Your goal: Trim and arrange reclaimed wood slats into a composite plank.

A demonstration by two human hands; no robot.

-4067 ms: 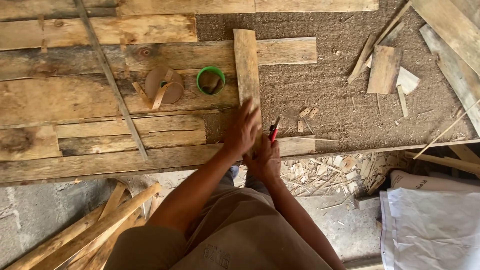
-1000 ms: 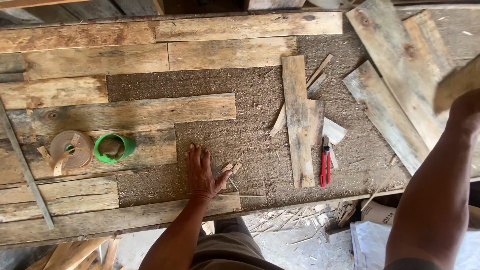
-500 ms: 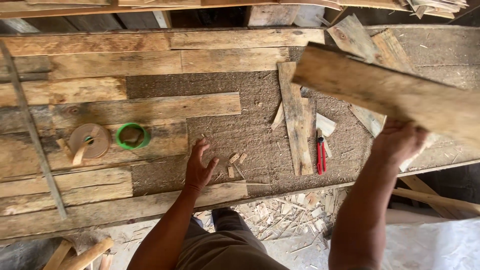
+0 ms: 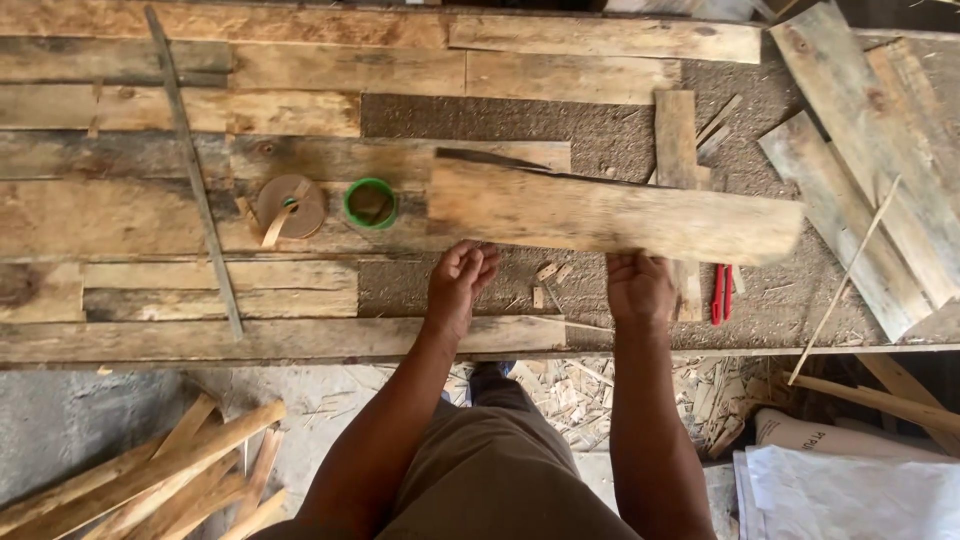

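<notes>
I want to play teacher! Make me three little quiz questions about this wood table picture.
1. True or false: both hands grip the plank.
2. Which lies closer to the brown tape roll: the green ring or the red pliers?
3. What colour are the trousers?

Key:
1. False. The right hand holds the plank; the left hand is just under its edge, grip unclear.
2. The green ring.
3. Brown.

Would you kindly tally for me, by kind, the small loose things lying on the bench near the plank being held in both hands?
Held wooden plank, gripped by right hand and left hand: 1
Brown tape roll: 1
Green-rimmed ring: 1
Red-handled pliers: 1
Total: 4
</notes>
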